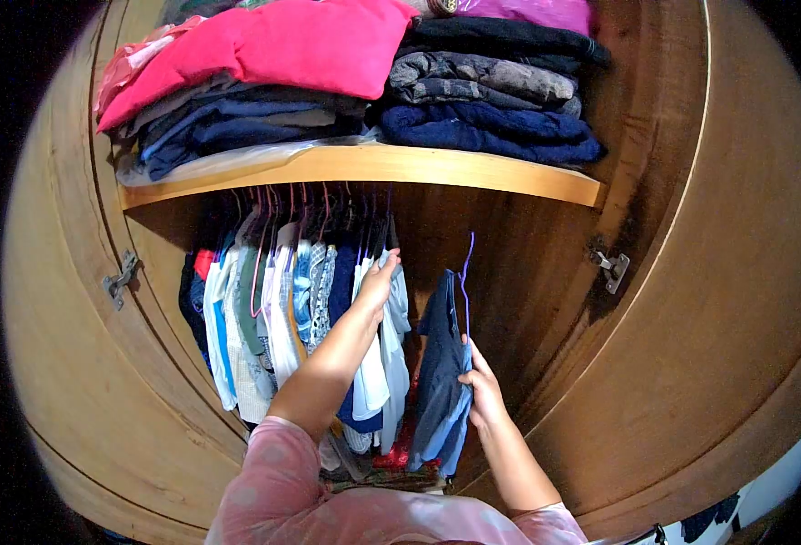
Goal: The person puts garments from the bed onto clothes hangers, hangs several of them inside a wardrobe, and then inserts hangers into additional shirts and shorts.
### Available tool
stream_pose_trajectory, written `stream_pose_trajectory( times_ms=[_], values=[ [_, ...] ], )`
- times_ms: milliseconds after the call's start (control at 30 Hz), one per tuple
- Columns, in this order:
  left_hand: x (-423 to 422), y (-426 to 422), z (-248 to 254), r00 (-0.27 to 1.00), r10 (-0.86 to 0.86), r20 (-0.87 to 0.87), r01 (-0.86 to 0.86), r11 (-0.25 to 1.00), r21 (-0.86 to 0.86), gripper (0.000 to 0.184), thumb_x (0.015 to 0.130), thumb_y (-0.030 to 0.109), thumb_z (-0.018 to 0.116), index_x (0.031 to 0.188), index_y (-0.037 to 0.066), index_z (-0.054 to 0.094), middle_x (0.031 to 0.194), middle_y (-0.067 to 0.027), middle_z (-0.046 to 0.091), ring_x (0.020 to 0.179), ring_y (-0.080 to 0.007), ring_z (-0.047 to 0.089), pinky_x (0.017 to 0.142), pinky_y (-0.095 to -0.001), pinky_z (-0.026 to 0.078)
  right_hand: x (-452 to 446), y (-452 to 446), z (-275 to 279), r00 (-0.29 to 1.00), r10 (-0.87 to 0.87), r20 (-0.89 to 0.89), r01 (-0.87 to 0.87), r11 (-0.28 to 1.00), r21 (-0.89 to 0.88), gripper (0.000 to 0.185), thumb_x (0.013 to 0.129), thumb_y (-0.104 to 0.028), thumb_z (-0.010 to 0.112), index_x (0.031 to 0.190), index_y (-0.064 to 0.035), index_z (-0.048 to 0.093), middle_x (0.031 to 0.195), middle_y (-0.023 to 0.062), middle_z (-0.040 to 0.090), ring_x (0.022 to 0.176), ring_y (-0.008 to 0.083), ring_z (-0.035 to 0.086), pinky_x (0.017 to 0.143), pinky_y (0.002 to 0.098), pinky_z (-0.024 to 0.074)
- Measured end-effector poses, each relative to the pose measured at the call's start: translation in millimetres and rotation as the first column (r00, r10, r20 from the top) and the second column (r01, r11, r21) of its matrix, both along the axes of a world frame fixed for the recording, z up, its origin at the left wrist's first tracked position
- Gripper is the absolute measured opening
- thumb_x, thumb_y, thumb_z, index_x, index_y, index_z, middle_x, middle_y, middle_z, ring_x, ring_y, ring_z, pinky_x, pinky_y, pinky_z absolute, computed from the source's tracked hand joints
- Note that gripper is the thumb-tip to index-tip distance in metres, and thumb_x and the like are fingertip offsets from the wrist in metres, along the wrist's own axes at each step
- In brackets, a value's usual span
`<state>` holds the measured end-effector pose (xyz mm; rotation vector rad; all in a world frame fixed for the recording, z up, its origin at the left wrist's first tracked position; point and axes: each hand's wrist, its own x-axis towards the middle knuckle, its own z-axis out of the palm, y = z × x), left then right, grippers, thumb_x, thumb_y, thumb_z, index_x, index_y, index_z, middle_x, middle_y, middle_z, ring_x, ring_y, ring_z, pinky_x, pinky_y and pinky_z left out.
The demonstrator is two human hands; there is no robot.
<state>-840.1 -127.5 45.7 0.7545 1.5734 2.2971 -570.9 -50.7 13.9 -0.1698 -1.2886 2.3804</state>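
Observation:
My right hand (pixel 484 389) is closed on the side of a dark grey-blue shirt (pixel 437 354), which has a lighter blue part along its right edge. A purple hanger (pixel 465 277) sticks up from this shirt, its hook free in the air below the shelf. Higher and to the left, my left hand (pixel 380 283) grips the upper part of a light blue shirt (pixel 399 313) at the right end of the hanging row. Beside it on the left hangs a white shirt (pixel 370 372). The fingertips of my left hand are partly hidden in the cloth.
Several shirts (pixel 282 309) hang close together on the left. Above runs a wooden shelf (pixel 364 165) bearing folded dark clothes (pixel 491 127) and a bright pink cloth (pixel 301 50). Wardrobe doors with metal hinges (pixel 611 270) stand open on both sides. Red material (pixel 400 451) lies at the bottom.

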Motion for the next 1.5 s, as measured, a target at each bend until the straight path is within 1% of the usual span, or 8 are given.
stream_pose_trajectory(
  times_ms=[200,267,333,367,900,1267,1400,1500],
  values=[
    [28.5,-12.1,6.1,0.996,0.033,-0.082,-0.037,0.998,-0.052,0.062,0.091,0.038,0.052,0.142,0.011,0.027,0.138,-0.0121,0.037,0.127,-0.0222,0.034,0.104,-0.0349,0.026,-36.6,1.0,33.1,0.997,0.063,-0.054,-0.063,0.998,0.011,0.071,0.071,0.002,0.045,0.139,-0.0155,0.037,0.093,0.003,0.056,0.073,0.0123,0.053,0.065,0.0238,0.0455],
    [58.6,-25.5,20.0,0.984,0.068,-0.168,-0.085,0.991,-0.099,0.063,0.092,0.025,0.052,0.143,0.005,0.019,0.146,-0.0149,0.025,0.134,-0.0256,0.025,0.108,-0.0341,0.021,-54.5,0.7,50.4,0.994,0.063,-0.087,-0.059,0.997,0.049,0.071,0.071,0.002,0.046,0.14,-0.0159,0.037,0.099,0.004,0.057,0.073,0.012,0.053,0.064,0.0237,0.0457],
    [69.1,-33.5,11.8,0.947,0.102,-0.305,-0.138,0.985,-0.1,0.066,0.091,0.025,0.054,0.143,0.005,0.018,0.147,-0.0163,0.022,0.136,-0.0266,0.019,0.109,-0.0344,0.017,-70.4,-0.6,69.0,0.992,0.097,-0.081,-0.089,0.991,0.1,0.07,0.072,0.0,0.044,0.141,-0.0115,0.033,0.134,0.0075,0.044,0.11,0.0195,0.051,0.093,0.0299,0.0406],
    [74.1,-37.8,7.0,0.935,0.095,-0.343,-0.133,0.987,-0.088,0.068,0.09,0.025,0.055,0.143,0.006,0.018,0.148,-0.0172,0.019,0.137,-0.0266,0.017,0.11,-0.0345,0.015,-80.1,-1.5,75.9,0.988,0.109,-0.107,-0.099,0.99,0.101,0.07,0.073,0.001,0.044,0.141,-0.0113,0.033,0.133,0.0081,0.045,0.107,0.019,0.052,0.091,0.0291,0.0417],
    [136.2,-104.1,-39.6,0.988,-0.12,-0.1,0.108,0.987,-0.121,0.061,0.092,0.017,0.05,0.143,0.007,0.019,0.148,-0.0162,0.019,0.138,-0.024,0.014,0.11,-0.0335,0.016,-190.1,3.3,30.7,0.991,0.121,-0.057,-0.116,0.989,0.089,0.065,0.074,0.003,0.046,0.136,-0.0171,0.043,0.108,0.0063,0.06,0.083,0.0159,0.056,0.074,0.027,0.0469],
    [155.8,-102.3,-68.3,0.98,-0.148,-0.134,0.123,0.976,-0.18,0.057,0.092,0.02,0.051,0.142,0.007,0.025,0.145,-0.0176,0.025,0.136,-0.0255,0.019,0.109,-0.0348,0.018,-207.3,-18.8,24.0,0.99,-0.129,0.059,0.055,0.732,0.679,0.065,0.074,-0.004,0.051,0.138,-0.0145,0.039,0.116,0.0167,0.059,0.101,0.0249,0.058,0.088,0.0301,0.0424],
    [162.4,-114.0,-63.8,0.99,-0.097,-0.102,0.077,0.979,-0.186,0.058,0.092,0.021,0.052,0.142,0.007,0.024,0.145,-0.0179,0.025,0.136,-0.0266,0.02,0.109,-0.0357,0.019,-230.9,-50.3,20.9,0.968,-0.246,0.051,0.103,0.574,0.813,0.067,0.074,-0.001,0.049,0.138,-0.0169,0.039,0.116,0.0138,0.059,0.1,0.0213,0.057,0.088,0.0275,0.0416],
    [149.8,-123.2,-71.5,0.993,-0.033,-0.111,0.014,0.985,-0.171,0.061,0.092,0.022,0.052,0.143,0.009,0.021,0.146,-0.0178,0.022,0.137,-0.0267,0.018,0.11,-0.0356,0.016,-222.0,-72.0,30.7,0.981,-0.191,0.013,0.113,0.636,0.764,0.067,0.074,-0.001,0.052,0.138,-0.0156,0.039,0.116,0.0159,0.059,0.102,0.0223,0.057,0.089,0.0275,0.0414]
  ],
)
